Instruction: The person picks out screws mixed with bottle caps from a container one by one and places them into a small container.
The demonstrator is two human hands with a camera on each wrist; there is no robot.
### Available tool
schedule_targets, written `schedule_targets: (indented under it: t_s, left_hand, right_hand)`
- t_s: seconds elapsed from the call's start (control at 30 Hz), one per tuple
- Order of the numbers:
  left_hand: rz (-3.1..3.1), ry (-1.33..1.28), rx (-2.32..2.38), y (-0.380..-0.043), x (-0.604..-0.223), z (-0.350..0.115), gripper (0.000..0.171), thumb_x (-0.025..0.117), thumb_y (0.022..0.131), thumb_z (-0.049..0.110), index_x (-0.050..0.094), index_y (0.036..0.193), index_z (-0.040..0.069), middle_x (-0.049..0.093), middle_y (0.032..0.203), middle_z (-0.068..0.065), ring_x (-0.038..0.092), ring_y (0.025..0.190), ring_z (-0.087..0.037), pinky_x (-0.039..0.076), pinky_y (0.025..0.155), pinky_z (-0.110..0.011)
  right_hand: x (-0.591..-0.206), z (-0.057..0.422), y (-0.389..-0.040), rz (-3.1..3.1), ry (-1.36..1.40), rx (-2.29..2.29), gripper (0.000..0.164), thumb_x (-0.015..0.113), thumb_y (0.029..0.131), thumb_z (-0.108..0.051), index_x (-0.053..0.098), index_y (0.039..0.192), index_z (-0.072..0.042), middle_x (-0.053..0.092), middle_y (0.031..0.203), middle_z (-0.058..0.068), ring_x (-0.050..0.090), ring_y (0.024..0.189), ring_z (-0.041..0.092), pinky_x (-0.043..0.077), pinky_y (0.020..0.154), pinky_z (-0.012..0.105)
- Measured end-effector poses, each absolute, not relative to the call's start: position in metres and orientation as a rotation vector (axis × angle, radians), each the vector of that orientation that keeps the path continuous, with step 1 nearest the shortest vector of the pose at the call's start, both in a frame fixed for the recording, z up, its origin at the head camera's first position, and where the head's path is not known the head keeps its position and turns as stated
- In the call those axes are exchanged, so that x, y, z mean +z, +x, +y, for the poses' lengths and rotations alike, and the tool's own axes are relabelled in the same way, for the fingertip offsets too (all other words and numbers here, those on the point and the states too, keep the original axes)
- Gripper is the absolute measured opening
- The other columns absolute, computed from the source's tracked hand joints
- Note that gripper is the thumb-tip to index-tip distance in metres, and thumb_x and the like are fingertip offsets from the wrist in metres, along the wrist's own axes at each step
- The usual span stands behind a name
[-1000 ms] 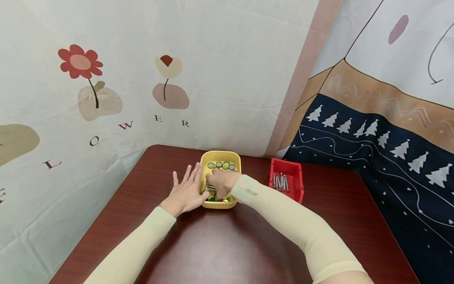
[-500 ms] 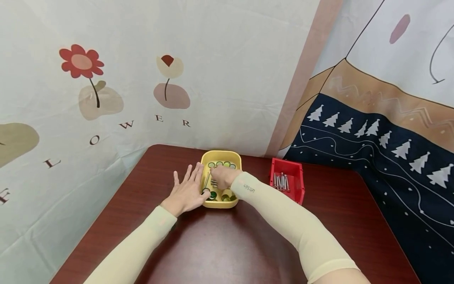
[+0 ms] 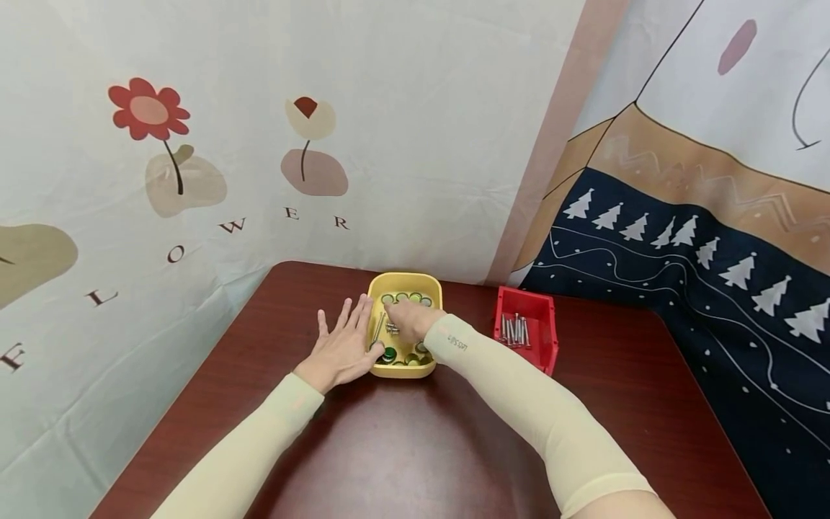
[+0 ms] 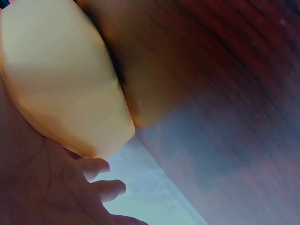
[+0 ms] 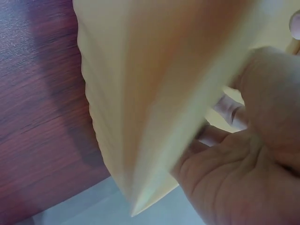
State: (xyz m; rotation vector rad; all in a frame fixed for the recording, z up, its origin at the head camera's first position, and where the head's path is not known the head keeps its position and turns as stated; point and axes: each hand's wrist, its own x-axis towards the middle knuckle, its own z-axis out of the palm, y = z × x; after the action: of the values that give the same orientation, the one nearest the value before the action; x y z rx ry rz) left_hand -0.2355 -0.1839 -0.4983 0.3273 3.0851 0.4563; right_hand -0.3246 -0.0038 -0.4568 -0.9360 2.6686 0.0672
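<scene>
A yellow tray [image 3: 405, 373] stands on the table; round greenish discs [image 3: 389, 354] lie along its two ends. Long metal screws [image 3: 378, 328] lie in its middle. Against the tray's left side rests my left hand [image 3: 340, 347], fingers spread and straight, thumb at the near left corner. My right hand [image 3: 413, 321] reaches into the tray from the right, fingers pointing down beside the screws. In the right wrist view the tray wall [image 5: 154, 93] covers much of the right hand [image 5: 243, 164], so what its fingertips touch is hidden.
A red bin [image 3: 541, 317] with several long screws [image 3: 515, 331] stands to the right of the tray, close to my right forearm. The brown table [image 3: 402, 447] ends at a printed cloth [image 3: 415, 144] behind both containers.
My right hand has shifted slightly away from the tray's near end and come higher, uncovering discs there and screws in the middle. My left hand stays against the tray.
</scene>
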Motion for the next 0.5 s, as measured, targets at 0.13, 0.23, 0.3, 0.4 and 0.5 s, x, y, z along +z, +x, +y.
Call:
schedule_targets:
  t_s: [0.13,0.23,0.3,0.4,0.5]
  left_hand:
    - [3.087,0.330,0.474,-0.236,-0.498,-0.184,0.094,0.051,0.114,0.046,0.009,0.188,0.005,0.009,0.198,-0.013,0.007,0.185,-0.045,0.001,0.137,-0.091]
    - [3.088,0.328,0.480,-0.237,-0.498,-0.184,0.094,0.051,0.114,0.045,0.009,0.188,0.005,0.010,0.198,-0.014,0.008,0.185,-0.045,0.001,0.136,-0.091]
    - [3.089,0.328,0.480,-0.236,-0.498,-0.184,0.094,0.051,0.114,0.046,0.009,0.188,0.005,0.010,0.198,-0.014,0.008,0.185,-0.045,0.002,0.136,-0.091]
    - [3.085,0.328,0.495,-0.236,-0.498,-0.184,0.094,0.051,0.115,0.045,0.008,0.188,0.005,0.009,0.199,-0.015,0.007,0.185,-0.045,0.001,0.136,-0.091]
    - [3.084,0.327,0.499,-0.236,-0.499,-0.185,0.094,0.051,0.115,0.045,0.007,0.188,0.005,0.006,0.199,-0.014,0.007,0.185,-0.045,0.001,0.136,-0.092]
  right_hand:
    - [-0.471,-0.003,-0.338,2.704,-0.954,0.042,0.072,0.085,0.104,-0.006,0.056,0.169,-0.011,0.076,0.149,0.013,0.078,0.129,0.024,0.068,0.104,0.038]
    - [-0.492,-0.002,-0.361,2.708,-0.995,0.002,0.056,0.085,0.102,-0.004,0.067,0.154,-0.014,0.081,0.140,0.006,0.079,0.124,0.020,0.067,0.101,0.034]
    - [-0.493,0.001,-0.366,2.701,-0.999,-0.035,0.048,0.084,0.103,-0.002,0.072,0.148,-0.013,0.081,0.141,0.005,0.079,0.128,0.021,0.067,0.106,0.036]
    - [-0.490,0.006,-0.367,2.694,-1.010,-0.124,0.039,0.079,0.105,0.000,0.076,0.143,-0.010,0.082,0.140,0.008,0.079,0.129,0.025,0.066,0.109,0.038]
    - [-0.505,0.011,-0.382,2.684,-1.039,-0.235,0.035,0.076,0.106,0.000,0.079,0.139,-0.012,0.084,0.135,0.007,0.081,0.116,0.020,0.068,0.097,0.034]
